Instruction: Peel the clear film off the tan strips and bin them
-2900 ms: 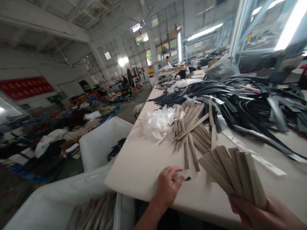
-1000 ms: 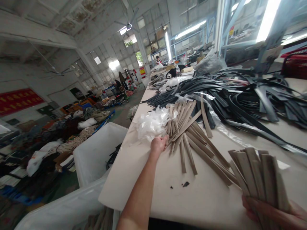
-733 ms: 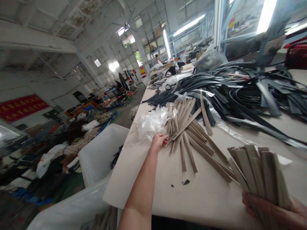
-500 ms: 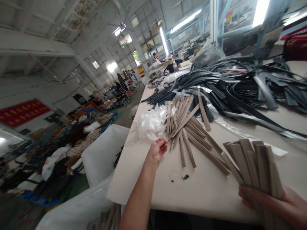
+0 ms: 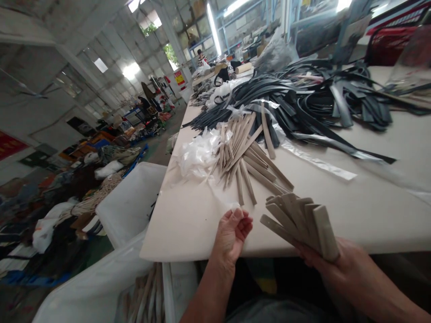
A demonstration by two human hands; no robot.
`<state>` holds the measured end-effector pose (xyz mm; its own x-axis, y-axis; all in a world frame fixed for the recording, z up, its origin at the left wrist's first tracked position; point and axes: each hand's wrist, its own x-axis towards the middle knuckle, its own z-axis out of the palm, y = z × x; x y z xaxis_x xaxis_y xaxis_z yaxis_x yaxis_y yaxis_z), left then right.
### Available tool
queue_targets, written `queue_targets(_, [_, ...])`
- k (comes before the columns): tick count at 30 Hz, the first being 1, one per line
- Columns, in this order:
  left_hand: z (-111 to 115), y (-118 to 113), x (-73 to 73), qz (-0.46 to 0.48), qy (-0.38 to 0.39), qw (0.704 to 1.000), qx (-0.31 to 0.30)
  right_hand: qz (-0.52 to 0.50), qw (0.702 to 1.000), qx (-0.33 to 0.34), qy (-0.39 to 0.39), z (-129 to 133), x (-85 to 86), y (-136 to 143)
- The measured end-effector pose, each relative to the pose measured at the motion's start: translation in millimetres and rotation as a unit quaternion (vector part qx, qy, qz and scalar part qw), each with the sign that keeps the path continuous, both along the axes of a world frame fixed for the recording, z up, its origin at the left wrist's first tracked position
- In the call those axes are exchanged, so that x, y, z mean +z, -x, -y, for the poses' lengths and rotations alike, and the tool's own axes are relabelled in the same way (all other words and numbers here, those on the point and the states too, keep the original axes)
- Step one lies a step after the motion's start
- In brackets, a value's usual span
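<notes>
My left hand (image 5: 232,235) is closed in a pinch on the end of a thin, clear plastic strip (image 5: 220,193). That strip trails back over the table to a crumpled heap of white plastic strips (image 5: 198,152). In my right hand (image 5: 346,267) is a fanned bundle of taupe strips (image 5: 299,220), gripped near the lower ends and held above the table's front edge. More taupe strips (image 5: 239,148) lie loosely piled beside the plastic heap. A small gap separates my two hands.
Long black strips (image 5: 286,98) sprawl across the back of the pale table (image 5: 188,224). A flat shiny plastic band (image 5: 319,161) lies at the right. White bins (image 5: 131,202) stand at the table's left side, one containing taupe strips (image 5: 148,296). A person (image 5: 201,57) is far behind.
My left hand has come from the plastic heap toward me, drawing out one strip. My right hand has brought its bundle leftward, closer to the left hand. The whole view has shifted.
</notes>
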<state>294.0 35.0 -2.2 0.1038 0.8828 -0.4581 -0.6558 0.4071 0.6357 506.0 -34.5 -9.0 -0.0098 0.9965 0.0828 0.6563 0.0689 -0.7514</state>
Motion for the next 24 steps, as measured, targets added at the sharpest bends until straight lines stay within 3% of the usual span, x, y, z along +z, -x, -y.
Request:
queue_targets(3, [2,-11,1.7,0.002,-0.005,1.000,0.002,0.000,0.999,0.039,-0.013,5,2.3,6])
queue_targets(8, [7,-19,1.5,0.008,-0.021,1.000,-0.015,0.040,0.997,0.046,-0.044,2,3.7,12])
queue_targets(15, [16,-17,1.6,-0.007,-0.013,0.999,-0.032,0.054,0.997,0.036,-0.032,1,3.7,13])
queue_targets(24, [19,-14,-3.1,-0.021,0.002,1.000,-0.004,0.079,0.995,0.029,-0.045,3,4.3,15])
